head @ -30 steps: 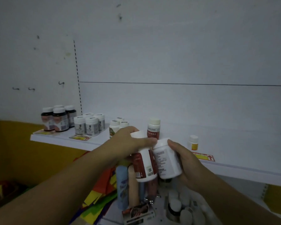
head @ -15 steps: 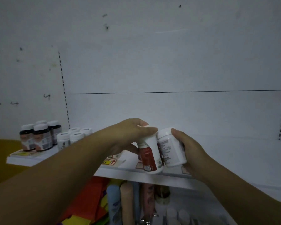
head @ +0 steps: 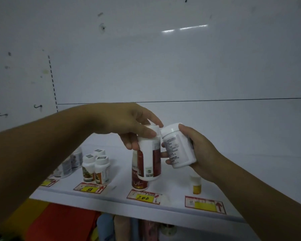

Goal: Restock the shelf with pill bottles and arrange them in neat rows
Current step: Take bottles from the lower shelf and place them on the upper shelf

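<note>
My left hand grips a white pill bottle with a red label by its cap, holding it above the white shelf. Right behind and below it, a matching red-labelled bottle stands on the shelf. My right hand holds a second white bottle tilted to the left, its printed label facing me, beside the first one. Both held bottles hang clear of the shelf surface.
Three small white bottles stand left of centre, with more bottles partly hidden behind my left arm. A small yellow bottle stands at the right. Price tags line the front edge. Coloured goods lie below.
Both hands have lifted the two bottles up from below the shelf edge to over the shelf. The view has moved closer to the shelf.
</note>
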A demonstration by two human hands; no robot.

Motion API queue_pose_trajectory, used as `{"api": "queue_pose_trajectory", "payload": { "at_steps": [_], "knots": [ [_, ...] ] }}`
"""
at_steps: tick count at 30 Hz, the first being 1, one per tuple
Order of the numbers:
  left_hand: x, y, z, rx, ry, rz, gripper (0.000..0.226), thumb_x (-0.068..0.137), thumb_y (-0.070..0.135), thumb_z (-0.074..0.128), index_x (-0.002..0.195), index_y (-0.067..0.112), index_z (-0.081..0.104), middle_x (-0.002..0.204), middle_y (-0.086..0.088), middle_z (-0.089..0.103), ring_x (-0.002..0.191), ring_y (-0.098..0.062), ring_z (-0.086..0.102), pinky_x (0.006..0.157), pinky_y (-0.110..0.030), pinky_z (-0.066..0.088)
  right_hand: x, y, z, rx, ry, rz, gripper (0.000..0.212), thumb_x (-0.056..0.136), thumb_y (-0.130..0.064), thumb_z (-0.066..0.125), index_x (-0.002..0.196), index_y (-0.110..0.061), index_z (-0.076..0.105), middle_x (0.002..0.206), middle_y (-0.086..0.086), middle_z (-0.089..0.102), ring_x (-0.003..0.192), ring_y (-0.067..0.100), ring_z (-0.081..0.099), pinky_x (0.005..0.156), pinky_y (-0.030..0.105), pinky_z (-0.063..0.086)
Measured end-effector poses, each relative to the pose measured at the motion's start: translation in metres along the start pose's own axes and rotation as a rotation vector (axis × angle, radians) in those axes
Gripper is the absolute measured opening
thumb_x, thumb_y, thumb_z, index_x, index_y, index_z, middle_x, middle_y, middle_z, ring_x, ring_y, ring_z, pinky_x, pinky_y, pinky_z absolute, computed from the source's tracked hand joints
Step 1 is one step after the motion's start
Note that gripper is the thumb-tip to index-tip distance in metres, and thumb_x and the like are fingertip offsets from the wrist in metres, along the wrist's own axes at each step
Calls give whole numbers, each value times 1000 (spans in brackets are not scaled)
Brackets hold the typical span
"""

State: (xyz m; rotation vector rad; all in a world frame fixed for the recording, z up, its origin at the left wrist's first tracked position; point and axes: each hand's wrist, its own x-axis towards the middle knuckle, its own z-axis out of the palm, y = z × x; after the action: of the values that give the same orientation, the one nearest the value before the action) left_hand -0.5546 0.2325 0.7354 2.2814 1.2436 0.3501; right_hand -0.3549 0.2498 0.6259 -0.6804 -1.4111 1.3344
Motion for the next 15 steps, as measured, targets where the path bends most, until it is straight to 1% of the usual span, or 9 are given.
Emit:
{"api": "queue_pose_trajectory", "payload": {
  "at_steps": [2,4,6,8,9,10,12,13,15],
  "knots": [
    [7,-1,-5,-25,-40,-17,28,85,14,64,112,23,60,96,-4,74,61,-19,68,54,-25,56,5,3,-6,14,-1,19,57,68,-51,54,108,-12,63,88,13,72,73,28,69,66,41,58],
    [15,-4,-7,-61,-58,-10,25,84,10,64,107,20,58,99,-9,73,58,-22,67,51,-26,55,10,7,-11,39,38,39,53,68,-50,55,105,-13,64,88,13,69,75,26,66,68,40,56],
    [22,-7,-6,-67,-42,32,21,83,23,66,102,20,58,91,-8,74,54,-21,65,48,-25,54,15,11,-14,83,65,51,48,65,-49,57,99,-16,65,79,7,69,68,20,66,62,35,54],
    [30,-11,-5,-34,-30,70,28,78,42,62,97,23,58,83,-3,75,53,-19,64,46,-24,53,18,14,-15,123,66,59,47,62,-48,59,97,-16,64,71,4,69,60,16,66,56,33,52],
    [33,-13,-6,-21,-38,80,27,76,45,60,95,26,58,82,-2,75,54,-19,64,46,-24,53,20,15,-16,136,69,59,48,62,-47,59,98,-16,64,71,4,69,59,16,66,54,32,52],
    [37,-15,-7,-15,-51,87,23,78,44,59,93,27,58,84,-1,75,56,-20,66,48,-24,53,21,16,-18,141,74,57,49,62,-47,59,99,-15,64,72,5,69,59,17,67,54,32,52],
    [44,-18,-13,-11,-104,93,10,85,32,61,95,29,59,93,-2,74,66,-25,69,53,-26,56,23,14,-22,150,79,57,48,65,-45,58,100,-13,67,74,7,70,60,19,67,53,32,53],
    [46,-19,-17,-13,-135,97,11,87,25,62,96,29,59,98,-3,73,72,-27,71,57,-27,57,23,13,-24,164,74,57,43,67,-44,57,95,-13,70,74,9,70,59,20,67,52,32,54],
    [52,-20,-24,-22,-190,100,23,86,14,63,102,30,61,107,-3,69,82,-28,72,65,-31,59,25,10,-27,186,72,61,41,71,-44,54,90,-12,73,77,13,70,62,24,67,55,35,55]
  ]
}}
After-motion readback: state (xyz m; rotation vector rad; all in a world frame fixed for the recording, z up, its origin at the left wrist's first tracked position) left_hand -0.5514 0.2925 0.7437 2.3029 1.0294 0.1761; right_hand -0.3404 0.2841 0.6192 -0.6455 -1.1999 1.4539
